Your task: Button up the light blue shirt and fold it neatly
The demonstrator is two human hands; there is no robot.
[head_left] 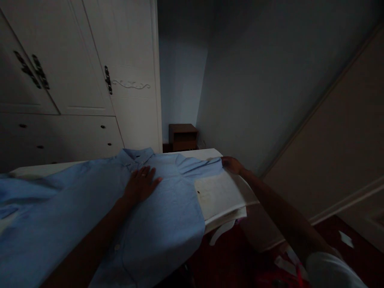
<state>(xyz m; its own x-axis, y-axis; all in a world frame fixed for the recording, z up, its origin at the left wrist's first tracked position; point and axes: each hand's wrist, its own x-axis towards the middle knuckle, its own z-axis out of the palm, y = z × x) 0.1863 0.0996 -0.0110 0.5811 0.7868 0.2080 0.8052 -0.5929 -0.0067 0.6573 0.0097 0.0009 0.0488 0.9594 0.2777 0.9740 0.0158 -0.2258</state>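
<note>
A light blue button-up shirt point(168, 208) lies spread front up over an ironing board point(220, 192) with a pale cover, its collar toward the far edge. My left hand point(141, 185) rests flat on the shirt's chest just below the collar, fingers spread, a ring on one finger. Out at the board's right end, my right hand point(232, 165) grips the end of the shirt's sleeve, which is stretched out to the right. The fingertips of that hand are partly hidden by the cloth. At the left, the other sleeve lies wrinkled across the board.
A white wardrobe point(135, 112) with dark handles stands behind the board at the left. In the corner beyond sits a small brown nightstand point(183, 129). A grey wall point(255, 80) rises at the right. Papers and a bag-like item lie on the dark red floor point(222, 264).
</note>
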